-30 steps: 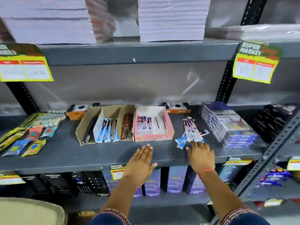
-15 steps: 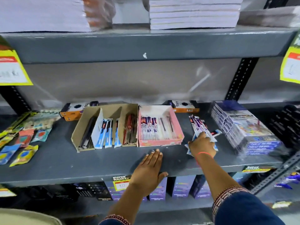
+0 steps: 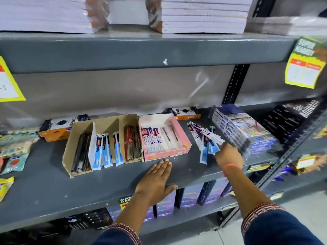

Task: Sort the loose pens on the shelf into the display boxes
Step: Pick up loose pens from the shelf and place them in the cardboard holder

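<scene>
Loose wrapped pens (image 3: 199, 137) lie in a fanned pile on the grey shelf (image 3: 44, 183), to the right of the pink display box (image 3: 166, 153). My right hand (image 3: 228, 156) is at the near end of the pile, fingers curled around a few white-and-blue wrapped pens; the grip is blurred. My left hand (image 3: 155, 181) lies flat and open on the shelf's front edge, just before the pink box. That box holds white wrapped pens and dark ones. Left of it, a brown cardboard box (image 3: 69, 152) with dividers holds black, blue-wrapped and red pens.
A wrapped stack of blue boxes (image 3: 247, 131) stands right of the pile, close to my right hand. Orange-and-black boxes (image 3: 58, 128) sit behind the display boxes. Coloured packets (image 3: 14, 161) lie at the far left. Paper stacks fill the upper shelf; purple boxes stand below.
My right hand has gone from flat at the shelf edge up onto the loose pile and closed on some pens. My left hand stays flat; the camera has moved closer.
</scene>
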Motion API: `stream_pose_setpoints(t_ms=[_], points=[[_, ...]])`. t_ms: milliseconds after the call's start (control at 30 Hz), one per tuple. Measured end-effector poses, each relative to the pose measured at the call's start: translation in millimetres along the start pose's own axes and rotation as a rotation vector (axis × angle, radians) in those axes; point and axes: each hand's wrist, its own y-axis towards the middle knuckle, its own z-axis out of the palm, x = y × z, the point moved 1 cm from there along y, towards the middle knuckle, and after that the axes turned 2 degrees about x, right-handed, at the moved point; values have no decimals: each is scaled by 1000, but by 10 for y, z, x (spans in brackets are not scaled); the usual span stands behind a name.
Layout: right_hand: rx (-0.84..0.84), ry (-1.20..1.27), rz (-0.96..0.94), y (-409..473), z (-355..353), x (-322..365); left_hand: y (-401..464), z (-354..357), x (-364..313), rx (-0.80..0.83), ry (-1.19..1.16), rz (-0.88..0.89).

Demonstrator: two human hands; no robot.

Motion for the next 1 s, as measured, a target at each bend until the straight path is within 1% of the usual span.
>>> stream_pose_setpoints(t_ms=[33,67,100,133,200,267,333,367,433,467,500,533,600,633,667,700,733,767,833,867,933,1000], points=[[-43,-113,-44,-42,-53,-12,-1,-2,-6,5,5,0],[-84,-158,-82,-63,-96,-11,-4,-1,-8,7,7,-3],[-99,-124,-76,-62,-135,-8,-8,-4,-12,10,5,-6],[-93,3,-25,-33,-185,-15,-6,-9,-14,7,1,-8],[-6,351,167,65,-237,-56,-4,-6,-14,5,2,-9],[174,689,335,105,-185,-130,1,-5,-15,15,6,-12],[351,1072,432,52,-70,-160,15,-2,-9,7,17,2],[405,1217,483,15,-8,-170,19,4,-9,-3,16,13],[452,1440,548,-76,108,-159,18,25,1,-3,13,23],[440,1469,562,-125,130,-135,22,39,5,-5,7,21],[383,1384,522,-173,145,-112,23,46,7,-9,-1,18],[271,1187,437,-193,138,-97,27,47,4,-14,-5,16],[4,492,178,-186,82,-123,25,40,-3,-18,-2,10],[-69,184,33,-203,21,-108,25,42,-6,-20,-2,7],[-106,56,-59,-199,-24,-84,25,46,-7,-20,-5,3],[-112,49,-93,-165,-64,-84,27,45,-13,-20,-8,-1],[-90,182,-57,-111,-103,-93,24,36,-20,-19,-7,-2],[-53,423,31,-42,-133,-124,20,31,-24,-20,-4,2],[102,904,234,38,-115,-172,17,16,-26,-24,6,9],[189,1060,317,41,-82,-186,17,16,-26,-24,12,6],[310,1255,403,5,5,-184,11,8,-31,-32,8,3],[376,1387,417,-63,87,-166,11,10,-41,-34,7,-2]])
